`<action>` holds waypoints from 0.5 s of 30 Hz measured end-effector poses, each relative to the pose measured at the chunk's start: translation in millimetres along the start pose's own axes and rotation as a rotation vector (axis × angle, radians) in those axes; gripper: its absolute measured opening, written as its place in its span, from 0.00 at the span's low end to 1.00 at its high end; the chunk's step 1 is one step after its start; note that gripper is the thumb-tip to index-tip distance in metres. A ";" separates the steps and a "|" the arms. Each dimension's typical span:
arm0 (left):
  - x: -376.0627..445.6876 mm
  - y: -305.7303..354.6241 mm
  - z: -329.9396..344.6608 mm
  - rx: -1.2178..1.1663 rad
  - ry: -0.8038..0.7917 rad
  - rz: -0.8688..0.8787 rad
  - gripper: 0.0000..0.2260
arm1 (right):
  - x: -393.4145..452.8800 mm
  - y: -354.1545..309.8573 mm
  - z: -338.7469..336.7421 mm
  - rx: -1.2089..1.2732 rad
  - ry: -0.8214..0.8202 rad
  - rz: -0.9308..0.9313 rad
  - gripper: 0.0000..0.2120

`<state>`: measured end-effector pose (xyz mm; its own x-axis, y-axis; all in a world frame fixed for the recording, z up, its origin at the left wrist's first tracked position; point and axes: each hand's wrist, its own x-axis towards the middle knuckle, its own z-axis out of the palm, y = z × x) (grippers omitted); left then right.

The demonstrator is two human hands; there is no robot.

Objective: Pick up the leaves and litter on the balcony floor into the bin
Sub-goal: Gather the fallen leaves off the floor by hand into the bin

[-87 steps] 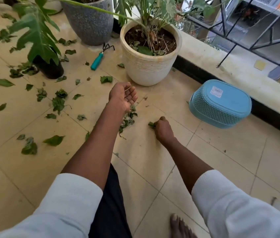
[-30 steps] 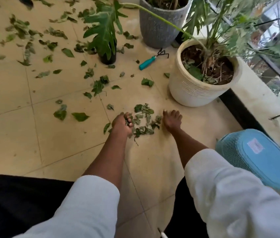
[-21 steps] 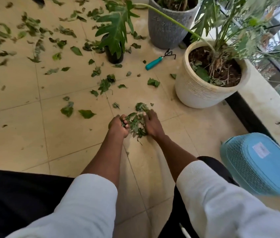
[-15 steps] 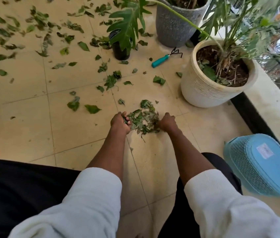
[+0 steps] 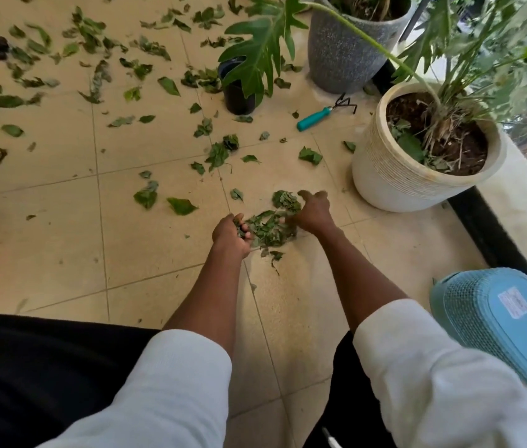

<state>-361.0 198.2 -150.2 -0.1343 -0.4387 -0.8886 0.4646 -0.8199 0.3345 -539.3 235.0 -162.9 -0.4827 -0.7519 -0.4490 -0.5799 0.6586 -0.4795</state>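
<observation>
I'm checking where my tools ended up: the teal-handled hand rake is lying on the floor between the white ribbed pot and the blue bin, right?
Not quite. In the head view the teal-handled hand rake does lie on the floor, but between the white ribbed pot and the small black pot, in front of the grey pot. The blue bin is on the other side of the white pot.
</observation>
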 end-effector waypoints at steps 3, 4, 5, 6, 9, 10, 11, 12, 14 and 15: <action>3.7 -0.1 -4.1 0.012 -0.001 -0.004 0.12 | 21.6 -9.6 -7.1 -0.081 -0.116 -0.096 0.49; 5.9 -0.4 -6.3 0.016 0.003 -0.005 0.12 | 27.5 -11.8 -3.7 -0.141 -0.177 -0.130 0.51; 7.9 -0.8 -8.4 0.017 0.011 -0.007 0.12 | 32.0 -13.1 1.6 -0.224 -0.231 -0.165 0.53; 9.1 -1.0 -10.4 0.015 0.017 -0.010 0.12 | 34.9 -13.5 7.6 -0.321 -0.277 -0.195 0.54; 9.5 -0.9 -11.3 0.000 0.025 -0.013 0.12 | 32.3 -10.7 20.6 -0.518 -0.357 -0.263 0.56; 8.4 -1.0 -10.3 0.001 0.031 -0.015 0.11 | 27.0 -9.3 22.6 -0.539 -0.367 -0.281 0.56; 6.6 -1.5 -9.5 0.005 0.035 -0.019 0.12 | 20.8 -6.9 25.0 -0.554 -0.377 -0.295 0.56; 4.6 -2.3 -8.7 0.009 0.035 -0.024 0.12 | 14.0 -4.1 27.0 -0.572 -0.388 -0.305 0.55; 1.1 -5.7 -6.7 0.015 0.019 -0.032 0.14 | -0.8 1.5 30.1 -0.620 -0.393 -0.321 0.49; 0.7 -7.8 -5.6 0.014 0.013 -0.032 0.14 | -7.9 3.4 31.4 -0.628 -0.377 -0.332 0.44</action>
<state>-359.8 206.3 -155.2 -0.1374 -0.4069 -0.9031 0.4481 -0.8386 0.3097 -516.8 244.0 -184.6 -0.0309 -0.7713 -0.6357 -0.9692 0.1787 -0.1696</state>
